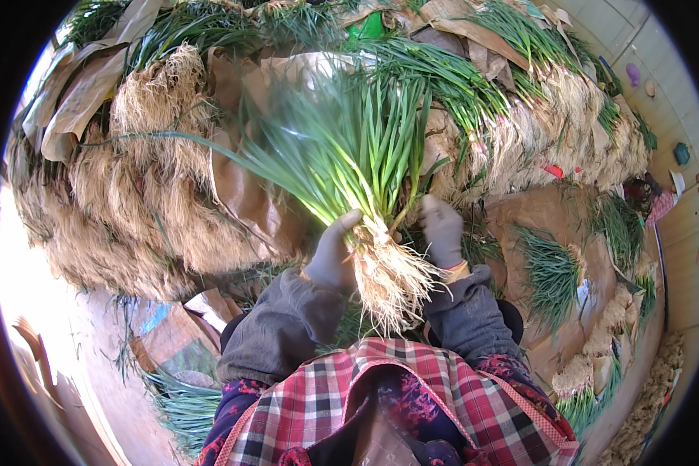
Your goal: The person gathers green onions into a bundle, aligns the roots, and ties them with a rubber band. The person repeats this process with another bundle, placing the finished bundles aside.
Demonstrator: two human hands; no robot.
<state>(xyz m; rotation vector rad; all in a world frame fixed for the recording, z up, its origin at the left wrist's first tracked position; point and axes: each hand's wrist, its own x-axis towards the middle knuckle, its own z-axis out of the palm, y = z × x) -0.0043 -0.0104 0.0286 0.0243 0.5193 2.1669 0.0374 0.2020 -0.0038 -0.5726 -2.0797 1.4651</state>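
Observation:
A bunch of allium greens (378, 169), like scallions or young garlic, stands before my chest with its leaves fanned away from me. Its pale stringy roots (393, 285) hang towards my apron. My left hand (333, 247), in a grey glove, grips the stem bases from the left, thumb on top. On the other side my gloved right hand (442, 230) is blurred, its fingers curled beside a bent yellowish stalk (408, 207). Whether those fingers pinch a stalk or leaf cannot be made out.
Stacked allium bundles (169, 215) form a root-faced bank at left, and more bundles (518, 128) lie at right. Brown sheeting (256, 192) hangs between them. A loose pile of greens (550, 276) lies on a sheet at right. Another person (661, 204) shows at the far right edge.

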